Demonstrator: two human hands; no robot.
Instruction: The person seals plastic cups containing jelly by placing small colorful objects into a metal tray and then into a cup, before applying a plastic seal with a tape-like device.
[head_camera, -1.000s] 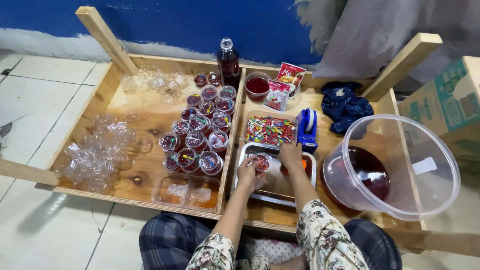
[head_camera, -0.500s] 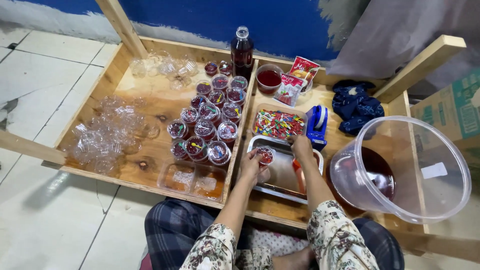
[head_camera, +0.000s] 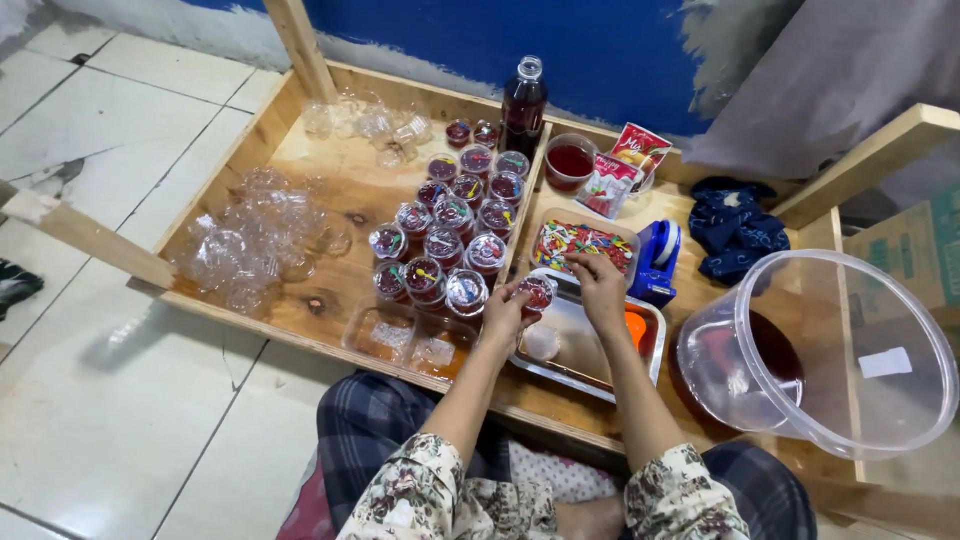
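A person sits on the tiled floor before a low wooden tray-like tabletop (head_camera: 330, 190) divided into two sections. The left hand (head_camera: 503, 315) is curled around a small clear cup of dark red jelly (head_camera: 537, 293), holding it just above the near-left corner of a rectangular metal tray (head_camera: 585, 372). The right hand (head_camera: 598, 285) hovers just beside the cup, its fingers pinched together over the cup's top; whether they grip anything cannot be told. A round clear lid (head_camera: 541, 342) lies in the tray below the cup, and something orange (head_camera: 636, 328) sits at the tray's right side. Just behind the hands is a shallow container of multicoloured sprinkles (head_camera: 580, 243), with a blue tape dispenser (head_camera: 657, 260) to its right. To the left, a cluster of lidded jelly cups (head_camera: 450, 225) stands in rows, and further left lies a heap of empty clear cups (head_camera: 255, 240). At the back stand a dark bottle (head_camera: 523, 100), a bowl of red liquid (head_camera: 570, 161) and two packets (head_camera: 625, 165). A dark blue cloth (head_camera: 733, 225) and a large clear plastic tub (head_camera: 830, 350) holding red liquid sit on the right.
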